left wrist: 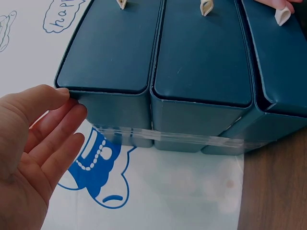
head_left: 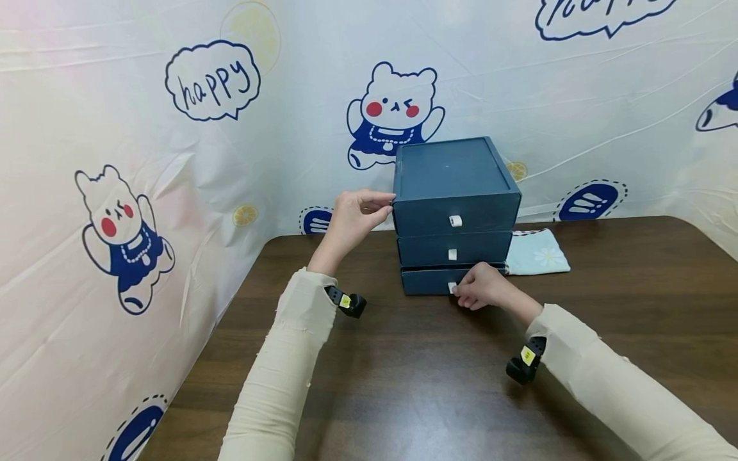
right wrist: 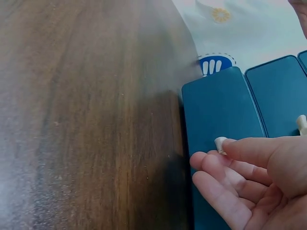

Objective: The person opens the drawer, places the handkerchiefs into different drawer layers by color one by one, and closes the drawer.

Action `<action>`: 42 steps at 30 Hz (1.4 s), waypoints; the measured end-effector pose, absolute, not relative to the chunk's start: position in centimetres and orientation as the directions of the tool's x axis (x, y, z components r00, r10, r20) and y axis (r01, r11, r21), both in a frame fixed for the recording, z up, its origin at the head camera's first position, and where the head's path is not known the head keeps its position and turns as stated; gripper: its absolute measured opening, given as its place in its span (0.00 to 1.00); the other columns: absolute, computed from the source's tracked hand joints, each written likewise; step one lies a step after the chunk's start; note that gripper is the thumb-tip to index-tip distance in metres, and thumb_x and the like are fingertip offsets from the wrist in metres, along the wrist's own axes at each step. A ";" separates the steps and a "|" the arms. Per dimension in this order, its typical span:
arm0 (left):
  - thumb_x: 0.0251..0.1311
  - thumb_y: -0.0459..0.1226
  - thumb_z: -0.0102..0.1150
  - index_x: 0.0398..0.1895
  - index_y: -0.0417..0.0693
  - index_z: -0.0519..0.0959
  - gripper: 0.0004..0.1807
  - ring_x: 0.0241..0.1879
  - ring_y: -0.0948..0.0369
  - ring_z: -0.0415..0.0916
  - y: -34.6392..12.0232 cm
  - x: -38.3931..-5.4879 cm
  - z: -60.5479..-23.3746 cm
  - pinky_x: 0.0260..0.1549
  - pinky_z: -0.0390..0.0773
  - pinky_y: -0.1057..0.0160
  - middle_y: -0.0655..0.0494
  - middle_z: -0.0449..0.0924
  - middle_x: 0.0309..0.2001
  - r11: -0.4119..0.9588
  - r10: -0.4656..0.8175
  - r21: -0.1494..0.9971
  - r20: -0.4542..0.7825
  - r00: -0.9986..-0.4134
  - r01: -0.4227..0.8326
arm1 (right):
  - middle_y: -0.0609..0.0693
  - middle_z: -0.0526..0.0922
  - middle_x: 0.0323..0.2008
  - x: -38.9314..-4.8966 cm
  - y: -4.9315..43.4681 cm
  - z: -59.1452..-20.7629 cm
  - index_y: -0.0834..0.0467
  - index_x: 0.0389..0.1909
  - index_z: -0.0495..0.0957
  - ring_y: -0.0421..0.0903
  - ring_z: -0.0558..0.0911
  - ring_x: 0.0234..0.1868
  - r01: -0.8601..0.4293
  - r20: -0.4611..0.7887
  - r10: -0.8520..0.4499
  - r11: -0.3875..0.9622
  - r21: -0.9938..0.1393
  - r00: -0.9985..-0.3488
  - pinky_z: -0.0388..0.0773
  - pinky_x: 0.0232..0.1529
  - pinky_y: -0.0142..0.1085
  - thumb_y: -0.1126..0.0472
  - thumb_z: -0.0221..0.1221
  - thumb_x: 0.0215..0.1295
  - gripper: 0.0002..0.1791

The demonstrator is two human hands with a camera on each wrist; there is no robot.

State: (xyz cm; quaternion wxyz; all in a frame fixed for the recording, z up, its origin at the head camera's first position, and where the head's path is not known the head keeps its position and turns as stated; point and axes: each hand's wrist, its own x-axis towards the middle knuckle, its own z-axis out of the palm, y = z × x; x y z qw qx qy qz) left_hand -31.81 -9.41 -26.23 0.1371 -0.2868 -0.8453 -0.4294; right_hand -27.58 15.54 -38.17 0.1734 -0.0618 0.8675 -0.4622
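Observation:
A dark blue three-drawer box (head_left: 458, 169) stands at the back of the table, a small white loop on each drawer front. My left hand (head_left: 357, 218) is at its upper left front corner; in the left wrist view the thumb touches the front edge and the other fingers extend along the side. Low on the front, my right hand (head_left: 483, 286) pinches the white pull tab (right wrist: 221, 144) of the bottom drawer (head_left: 426, 282) between thumb and fingers. That drawer sticks out slightly past the two above, with a narrow gap along its top edge.
A light blue cloth pouch (head_left: 539, 251) with a flower print lies right of the box, partly hidden behind it. Clear tape (left wrist: 182, 137) runs across the box's side. Behind the brown wooden table (head_left: 403, 384) hangs a printed white curtain (head_left: 300, 96).

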 end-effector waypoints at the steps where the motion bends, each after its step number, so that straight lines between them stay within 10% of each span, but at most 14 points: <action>1: 0.56 0.31 0.60 0.44 0.43 0.82 0.12 0.36 0.61 0.79 -9.4 -31.8 -26.2 0.37 0.78 0.66 0.50 0.82 0.38 0.465 0.368 0.647 0.479 -0.797 0.604 | 0.55 0.82 0.21 -27.4 15.5 -38.2 0.72 0.32 0.81 0.46 0.81 0.22 0.044 -0.239 -0.268 0.574 -0.817 -0.933 0.81 0.28 0.38 0.65 0.56 0.62 0.12; 42: 0.57 0.31 0.59 0.45 0.43 0.81 0.12 0.37 0.61 0.79 -9.3 -32.0 -26.3 0.39 0.78 0.66 0.50 0.82 0.38 0.462 0.363 0.668 0.458 -0.812 0.583 | 0.51 0.79 0.16 -21.0 14.3 -37.2 0.66 0.20 0.81 0.45 0.79 0.17 -0.076 -0.191 -0.325 0.657 -0.750 -0.926 0.79 0.21 0.34 0.65 0.58 0.61 0.12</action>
